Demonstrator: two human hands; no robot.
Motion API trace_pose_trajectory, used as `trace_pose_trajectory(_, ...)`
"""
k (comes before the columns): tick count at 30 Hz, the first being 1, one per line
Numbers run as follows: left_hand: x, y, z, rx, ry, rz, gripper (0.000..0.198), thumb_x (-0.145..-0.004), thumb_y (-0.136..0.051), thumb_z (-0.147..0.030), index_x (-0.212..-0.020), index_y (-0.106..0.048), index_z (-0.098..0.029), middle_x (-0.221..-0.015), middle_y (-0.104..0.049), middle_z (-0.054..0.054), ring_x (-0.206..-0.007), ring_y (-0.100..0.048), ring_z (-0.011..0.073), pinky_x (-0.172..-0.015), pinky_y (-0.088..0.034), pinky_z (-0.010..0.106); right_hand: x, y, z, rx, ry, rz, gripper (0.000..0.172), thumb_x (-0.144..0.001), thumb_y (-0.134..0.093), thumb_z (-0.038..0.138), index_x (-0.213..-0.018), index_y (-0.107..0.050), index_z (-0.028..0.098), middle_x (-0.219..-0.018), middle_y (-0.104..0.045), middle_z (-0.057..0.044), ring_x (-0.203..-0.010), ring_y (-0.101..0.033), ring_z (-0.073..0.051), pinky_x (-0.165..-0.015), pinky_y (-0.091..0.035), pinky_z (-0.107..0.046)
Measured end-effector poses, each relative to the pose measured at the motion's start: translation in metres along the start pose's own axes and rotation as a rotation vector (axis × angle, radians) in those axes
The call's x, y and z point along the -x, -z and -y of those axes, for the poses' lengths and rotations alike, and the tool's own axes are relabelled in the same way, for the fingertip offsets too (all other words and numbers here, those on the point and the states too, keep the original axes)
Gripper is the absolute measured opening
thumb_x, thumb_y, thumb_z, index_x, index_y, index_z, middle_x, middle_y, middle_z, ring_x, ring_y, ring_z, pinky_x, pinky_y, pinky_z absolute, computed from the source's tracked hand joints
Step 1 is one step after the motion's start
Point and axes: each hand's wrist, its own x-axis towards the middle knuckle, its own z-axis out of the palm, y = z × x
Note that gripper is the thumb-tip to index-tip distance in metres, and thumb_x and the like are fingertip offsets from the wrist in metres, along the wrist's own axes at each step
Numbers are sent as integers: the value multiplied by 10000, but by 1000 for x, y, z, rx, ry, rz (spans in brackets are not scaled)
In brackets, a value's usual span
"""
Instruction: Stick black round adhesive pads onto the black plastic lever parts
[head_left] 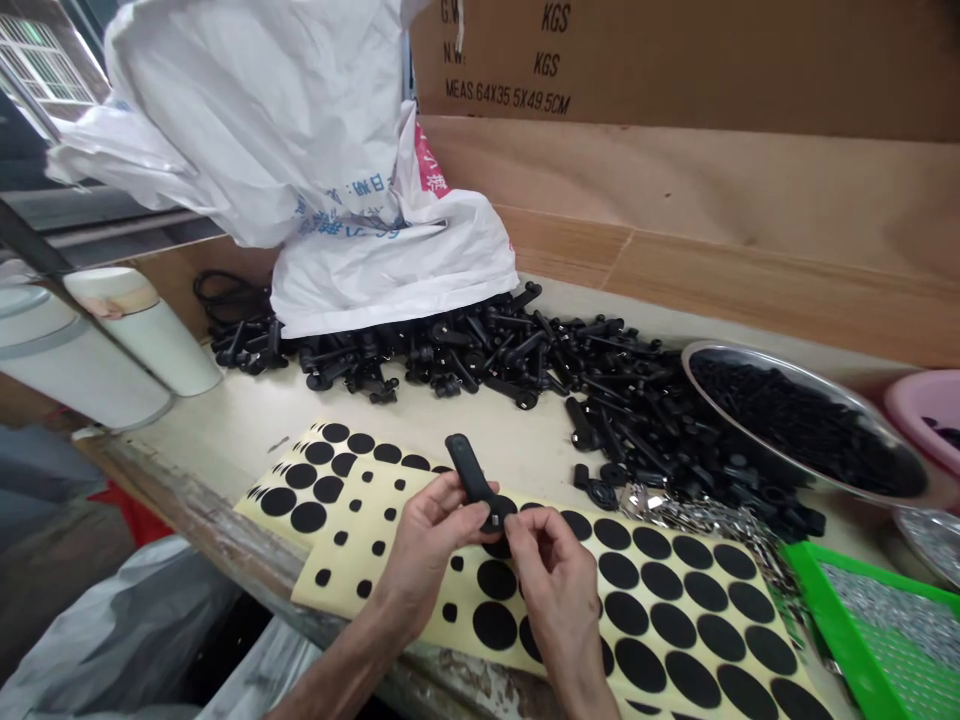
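My left hand (pixel 427 545) holds a black plastic lever-shaped part (pixel 469 470) upright between thumb and fingers. My right hand (pixel 547 580) pinches the part's round end, at the spot where a small black disc seems to lie, though the fingers partly hide it. Both hands are just above sheets of cream backing paper (pixel 352 530) carrying black adhesive dots (pixel 667 625) in several sizes. Some dots are gone from the sheets, leaving bare paper near my hands.
A heap of black plastic levers (pixel 510 350) spreads across the bench behind the sheets, beneath a white woven sack (pixel 375 250). A steel bowl (pixel 802 420) holds small black parts. A green tray (pixel 847 620) holds metal pieces, and a pink basin (pixel 930 410) stands at right.
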Motion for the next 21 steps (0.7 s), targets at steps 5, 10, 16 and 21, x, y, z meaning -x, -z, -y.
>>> trace_pose_trajectory(5,0,1,2,-36,-27,-59,276,-781,-704,-209,-1035,-638,-122,-1102,-674,125,-924,-652,228,-744,-561,303,0,4,4,368,222,-74,245,-871,-495,429,-750,-542,220,-700,-592,-7,-546,-523,-147,-524,-390,-260)
trace_pose_trajectory(10,2,0,-2,40,13,-27,223,-816,-666,-230,-1002,-644,-110,-1058,-681,122,-855,-666,208,-751,-571,329,-10,19,1,420,106,-82,367,-848,-497,567,-931,-606,226,-779,-632,-40,-597,-569,-189,-528,-391,-283)
trace_pose_trajectory(16,4,-4,-1,49,30,85,197,-827,-655,-245,-970,-645,-110,-961,-686,102,-746,-653,157,-668,-564,270,-9,16,10,-32,93,122,290,-884,-507,491,-834,-588,217,-701,-612,-4,-600,-542,-158,-548,-401,-250)
trace_pose_trajectory(21,16,1,-2,0,48,69,224,-842,-634,-291,-959,-627,-101,-888,-678,92,-652,-641,135,-640,-544,264,-4,5,8,-106,88,199,330,-913,-481,460,-706,-539,208,-579,-502,37,-520,-421,-114,-491,-341,-221)
